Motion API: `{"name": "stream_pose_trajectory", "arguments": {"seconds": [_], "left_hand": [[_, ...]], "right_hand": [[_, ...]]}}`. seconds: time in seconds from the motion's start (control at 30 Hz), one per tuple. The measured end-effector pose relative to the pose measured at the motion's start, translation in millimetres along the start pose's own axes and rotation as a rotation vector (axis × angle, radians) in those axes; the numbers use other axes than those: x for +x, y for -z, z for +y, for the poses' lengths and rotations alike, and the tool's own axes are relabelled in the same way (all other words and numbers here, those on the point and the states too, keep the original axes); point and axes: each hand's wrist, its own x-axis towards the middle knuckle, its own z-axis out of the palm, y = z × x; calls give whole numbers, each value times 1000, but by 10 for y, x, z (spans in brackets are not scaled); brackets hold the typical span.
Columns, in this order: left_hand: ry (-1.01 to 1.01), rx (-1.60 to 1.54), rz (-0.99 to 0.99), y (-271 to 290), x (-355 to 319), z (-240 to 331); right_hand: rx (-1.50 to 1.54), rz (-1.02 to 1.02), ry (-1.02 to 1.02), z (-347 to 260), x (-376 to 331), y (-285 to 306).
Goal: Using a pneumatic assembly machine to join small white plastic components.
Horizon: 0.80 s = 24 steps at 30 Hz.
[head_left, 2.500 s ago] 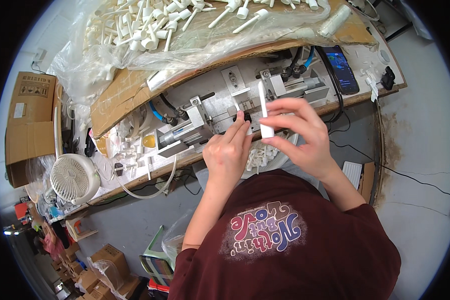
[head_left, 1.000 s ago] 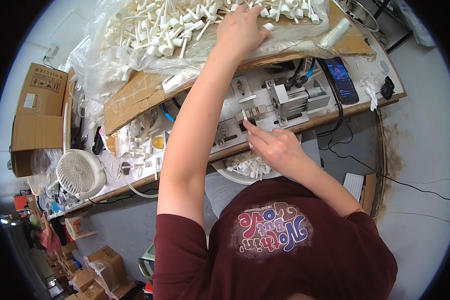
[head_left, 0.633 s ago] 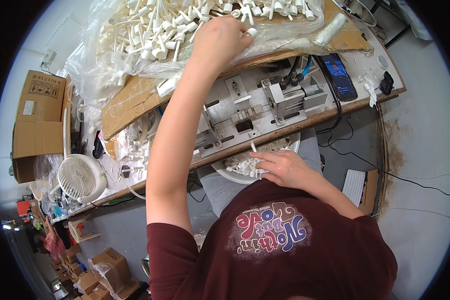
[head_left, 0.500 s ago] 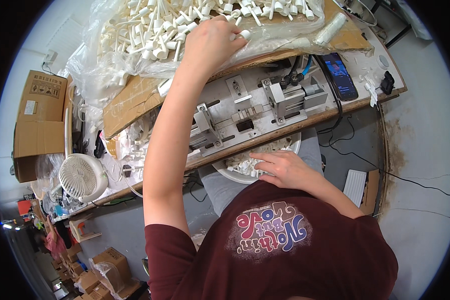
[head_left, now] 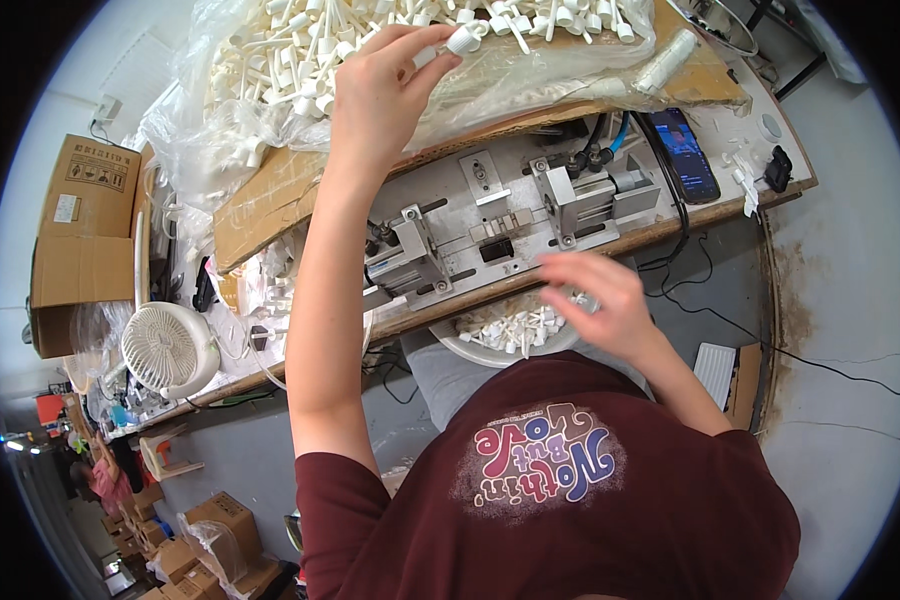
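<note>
My left hand [head_left: 378,100] is raised at the near edge of a heap of white plastic stemmed caps [head_left: 315,50]. Its fingers pinch a ribbed white plastic cap [head_left: 465,38]. Below, my right hand [head_left: 610,305] hovers over a white bowl [head_left: 452,345] on my lap, fingers stretched out and slightly blurred, with nothing seen in them. Small white stemmed pieces [head_left: 515,330] lie in the bowl. Between the hands, a metal clamping fixture [head_left: 495,230] with two opposed cylinders sits on the bench; no cap shows in its middle.
Clear plastic sheeting and a cardboard flap [head_left: 270,205] lie under the heap. A phone [head_left: 686,155] rests at the right beside black cables [head_left: 660,150]. To the left are a white fan [head_left: 170,350] and a cardboard box [head_left: 85,220]. The bench's wooden edge [head_left: 710,212] runs above my lap.
My left hand has drawn left and slightly back from the heap, with a cap now showing in its fingers. My right hand has lifted from the bowl toward the right.
</note>
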Motion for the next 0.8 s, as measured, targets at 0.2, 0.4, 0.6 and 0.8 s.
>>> {"name": "stream_pose_trajectory", "arguments": {"seconds": [0.2, 0.4, 0.6, 0.8], "left_hand": [[-312, 5, 161, 139, -155, 449], [-275, -126, 41, 233, -609, 672], [-168, -240, 37, 306, -1015, 870], [-163, -113, 148, 175, -1337, 880]], "right_hand": [[-1, 674, -360, 650, -50, 572], [-315, 529, -444, 1507, -112, 1188], [-437, 232, -499, 2681, -298, 1394], [-135, 603, -221, 1602, -9, 1001]]}}
